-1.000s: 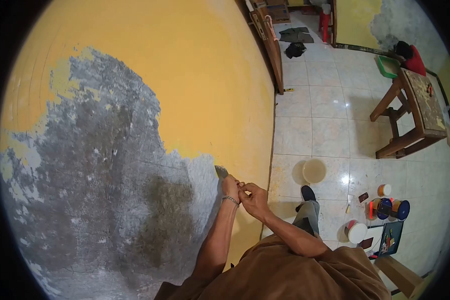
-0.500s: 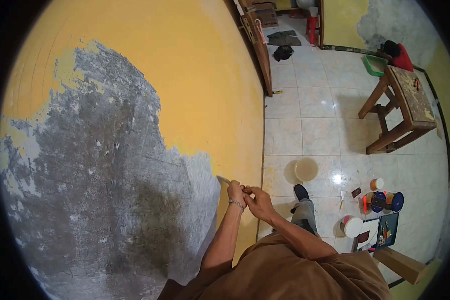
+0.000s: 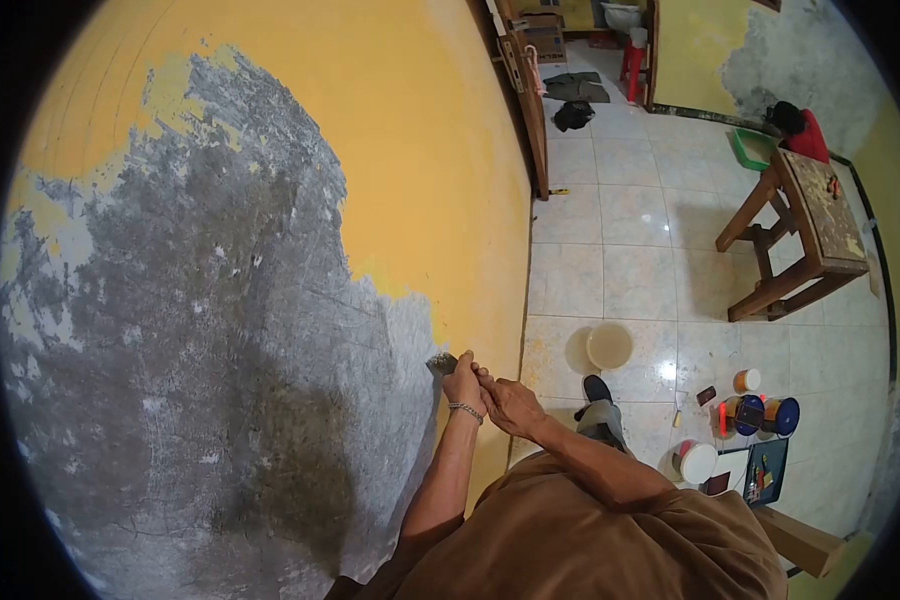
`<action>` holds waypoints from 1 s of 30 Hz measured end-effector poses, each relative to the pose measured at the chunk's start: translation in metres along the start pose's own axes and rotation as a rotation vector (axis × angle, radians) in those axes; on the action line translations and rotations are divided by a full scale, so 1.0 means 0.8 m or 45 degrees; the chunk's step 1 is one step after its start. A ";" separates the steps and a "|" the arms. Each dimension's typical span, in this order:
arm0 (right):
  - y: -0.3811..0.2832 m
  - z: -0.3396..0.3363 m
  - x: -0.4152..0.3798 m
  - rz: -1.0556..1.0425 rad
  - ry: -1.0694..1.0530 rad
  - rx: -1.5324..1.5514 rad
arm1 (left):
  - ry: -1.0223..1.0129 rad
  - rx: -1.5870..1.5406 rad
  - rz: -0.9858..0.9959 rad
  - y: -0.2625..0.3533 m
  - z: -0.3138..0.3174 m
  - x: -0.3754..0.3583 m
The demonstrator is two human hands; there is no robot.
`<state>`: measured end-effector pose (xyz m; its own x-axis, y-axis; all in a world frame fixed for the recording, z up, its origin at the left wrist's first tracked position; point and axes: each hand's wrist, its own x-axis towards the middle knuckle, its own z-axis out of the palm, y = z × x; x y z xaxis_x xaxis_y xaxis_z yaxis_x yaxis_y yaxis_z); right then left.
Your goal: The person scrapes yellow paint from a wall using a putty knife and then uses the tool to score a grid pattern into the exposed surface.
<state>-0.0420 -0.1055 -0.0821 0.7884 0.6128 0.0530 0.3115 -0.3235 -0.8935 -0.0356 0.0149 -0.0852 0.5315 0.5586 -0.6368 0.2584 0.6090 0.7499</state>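
A scraper has its flat metal blade against the wall, where bare grey plaster meets yellow paint. My left hand, with a chain bracelet at the wrist, is closed round the scraper close to the blade. Just right of it, my right hand is also closed, its fingers meeting the left ones at the handle. The handle is mostly hidden by both hands.
A round bucket stands on the tiles near my foot. Paint tubs and a tool tray are at lower right. Further off are a wooden stool and a crouching person in red beside a green basin.
The scraper blade has turned, so its flat face now shows. My hands have shifted slightly left, and the head view has tilted a little.
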 end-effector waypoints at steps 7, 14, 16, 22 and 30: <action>0.008 -0.010 0.025 0.039 -0.077 -0.014 | 0.080 -0.096 -0.008 0.004 0.018 0.022; 0.007 -0.002 0.018 0.046 -0.054 0.055 | 0.045 -0.145 -0.057 0.006 0.011 0.014; 0.013 0.006 0.021 0.066 -0.100 0.115 | 0.109 -0.100 -0.072 0.004 0.007 0.020; 0.023 -0.004 0.036 0.179 -0.042 0.190 | 0.125 0.027 -0.001 -0.011 0.025 0.060; 0.012 0.001 0.022 0.209 -0.059 0.132 | 0.094 -0.058 -0.110 -0.013 0.007 0.050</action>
<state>-0.0254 -0.0973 -0.0904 0.7983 0.5910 -0.1158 0.1224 -0.3475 -0.9297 -0.0126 0.0278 -0.1175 0.4475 0.5419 -0.7114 0.2630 0.6805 0.6839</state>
